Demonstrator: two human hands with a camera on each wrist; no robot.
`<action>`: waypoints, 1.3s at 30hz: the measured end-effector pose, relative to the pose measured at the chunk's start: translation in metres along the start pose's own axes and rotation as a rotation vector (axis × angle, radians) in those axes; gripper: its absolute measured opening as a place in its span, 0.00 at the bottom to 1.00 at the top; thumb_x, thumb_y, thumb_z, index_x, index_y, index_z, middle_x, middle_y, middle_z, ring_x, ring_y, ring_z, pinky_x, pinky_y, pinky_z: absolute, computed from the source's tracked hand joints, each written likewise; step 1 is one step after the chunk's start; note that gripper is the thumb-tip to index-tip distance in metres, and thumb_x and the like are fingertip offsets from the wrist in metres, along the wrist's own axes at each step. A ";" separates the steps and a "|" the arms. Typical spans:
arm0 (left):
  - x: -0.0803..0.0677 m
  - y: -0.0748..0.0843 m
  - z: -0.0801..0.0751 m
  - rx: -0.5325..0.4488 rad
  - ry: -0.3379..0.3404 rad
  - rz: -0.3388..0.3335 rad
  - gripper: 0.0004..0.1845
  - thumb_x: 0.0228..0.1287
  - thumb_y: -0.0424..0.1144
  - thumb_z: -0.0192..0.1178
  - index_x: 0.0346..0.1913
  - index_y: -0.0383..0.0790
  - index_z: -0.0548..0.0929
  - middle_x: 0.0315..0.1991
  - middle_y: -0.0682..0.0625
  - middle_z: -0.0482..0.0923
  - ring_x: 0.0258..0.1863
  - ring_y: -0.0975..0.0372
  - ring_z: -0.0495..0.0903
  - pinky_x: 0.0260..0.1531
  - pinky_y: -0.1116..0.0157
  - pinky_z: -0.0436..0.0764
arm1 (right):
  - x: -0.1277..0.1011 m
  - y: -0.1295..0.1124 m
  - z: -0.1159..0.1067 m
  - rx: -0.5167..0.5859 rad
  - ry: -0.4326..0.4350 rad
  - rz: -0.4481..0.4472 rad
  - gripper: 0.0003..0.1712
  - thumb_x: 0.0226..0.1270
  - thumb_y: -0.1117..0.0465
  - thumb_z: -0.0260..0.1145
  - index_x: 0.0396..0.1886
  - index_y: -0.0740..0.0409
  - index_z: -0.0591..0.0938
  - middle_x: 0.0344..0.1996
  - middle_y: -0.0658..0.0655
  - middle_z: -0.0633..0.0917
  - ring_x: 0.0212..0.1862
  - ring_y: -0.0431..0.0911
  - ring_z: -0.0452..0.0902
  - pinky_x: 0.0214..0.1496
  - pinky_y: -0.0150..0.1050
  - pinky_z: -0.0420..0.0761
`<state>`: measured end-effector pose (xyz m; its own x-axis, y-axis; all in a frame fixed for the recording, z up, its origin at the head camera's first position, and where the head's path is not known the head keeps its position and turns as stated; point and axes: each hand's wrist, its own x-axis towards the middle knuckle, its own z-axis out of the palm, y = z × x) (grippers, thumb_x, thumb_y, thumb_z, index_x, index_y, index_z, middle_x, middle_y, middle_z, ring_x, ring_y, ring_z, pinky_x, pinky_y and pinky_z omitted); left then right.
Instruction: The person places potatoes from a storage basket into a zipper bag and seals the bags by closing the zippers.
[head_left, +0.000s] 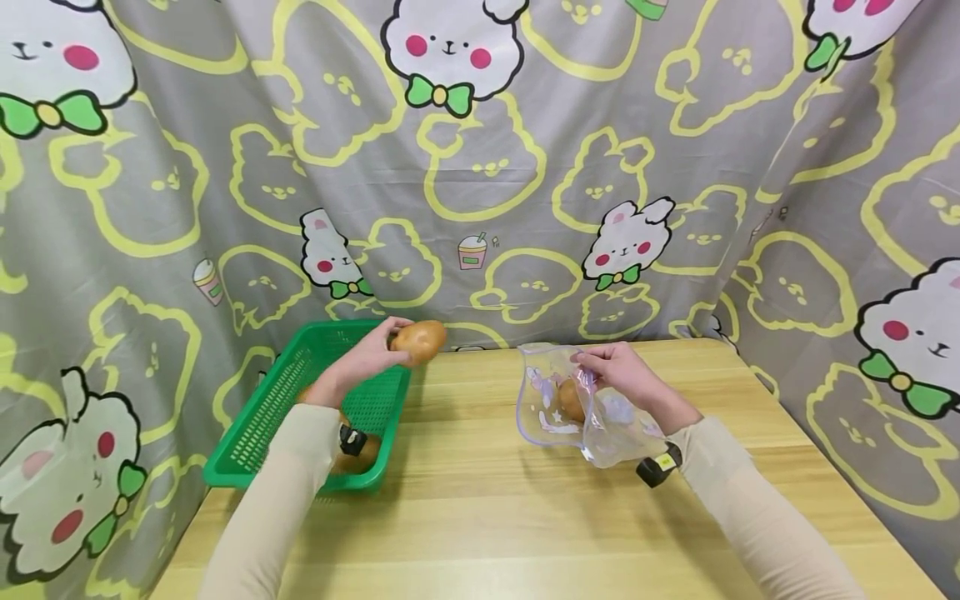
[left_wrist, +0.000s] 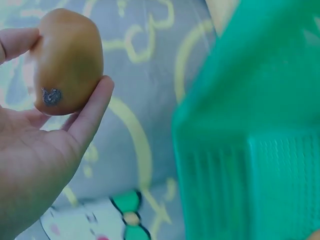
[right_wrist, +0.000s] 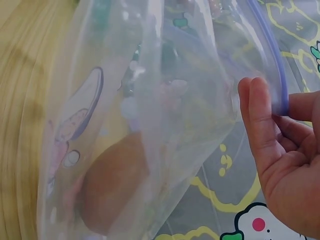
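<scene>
My left hand (head_left: 375, 348) holds a smooth orange-brown oval fruit (head_left: 420, 342) by the basket's far right corner. In the left wrist view the fruit (left_wrist: 70, 60) sits between thumb and fingers and has a dark rough spot near its lower end. My right hand (head_left: 622, 371) pinches the rim of a clear printed zip bag (head_left: 611, 429) above the table. Purple edging runs along the bag's mouth, as the right wrist view shows. Inside the bag, low down, is another brown fruit (right_wrist: 117, 185), blurred by the plastic.
A green plastic basket (head_left: 247, 417) with slotted walls stands at the table's left side. More brown fruits (head_left: 358, 457) lie in it, partly hidden by my left forearm. Behind the wooden table (head_left: 480, 517) hangs a grey patterned curtain (head_left: 487, 167), which also borders both sides.
</scene>
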<state>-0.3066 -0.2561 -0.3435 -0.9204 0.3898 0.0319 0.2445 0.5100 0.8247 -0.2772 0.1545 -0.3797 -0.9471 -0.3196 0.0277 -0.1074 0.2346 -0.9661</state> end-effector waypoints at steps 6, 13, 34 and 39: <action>0.000 0.025 0.028 -0.013 -0.062 0.042 0.34 0.55 0.33 0.61 0.66 0.35 0.61 0.59 0.37 0.63 0.50 0.49 0.71 0.46 0.56 0.74 | 0.000 -0.001 0.001 0.009 0.002 -0.015 0.19 0.72 0.64 0.54 0.48 0.79 0.77 0.24 0.53 0.83 0.25 0.38 0.77 0.29 0.34 0.80; -0.001 0.042 0.054 -0.030 -0.152 0.099 0.35 0.55 0.34 0.62 0.66 0.37 0.62 0.59 0.39 0.63 0.52 0.50 0.71 0.48 0.56 0.75 | 0.002 -0.002 0.001 0.008 0.022 -0.004 0.19 0.72 0.63 0.55 0.49 0.79 0.77 0.24 0.54 0.83 0.25 0.38 0.77 0.29 0.33 0.80; -0.003 0.066 0.117 -0.070 -0.333 0.249 0.36 0.55 0.31 0.60 0.68 0.35 0.62 0.60 0.41 0.65 0.51 0.54 0.74 0.47 0.62 0.76 | 0.006 -0.005 0.004 0.021 0.036 -0.009 0.21 0.72 0.62 0.55 0.48 0.82 0.76 0.21 0.51 0.82 0.23 0.36 0.76 0.29 0.31 0.80; -0.003 0.069 0.126 0.046 -0.315 0.279 0.36 0.54 0.33 0.62 0.68 0.36 0.63 0.62 0.43 0.65 0.53 0.56 0.71 0.48 0.64 0.75 | 0.007 -0.007 0.006 0.021 0.041 -0.008 0.21 0.71 0.62 0.57 0.47 0.81 0.77 0.21 0.52 0.82 0.23 0.36 0.76 0.28 0.31 0.80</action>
<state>-0.2487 -0.1253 -0.3583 -0.6805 0.7293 0.0705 0.4909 0.3824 0.7828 -0.2814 0.1452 -0.3738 -0.9579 -0.2834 0.0460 -0.1096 0.2128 -0.9709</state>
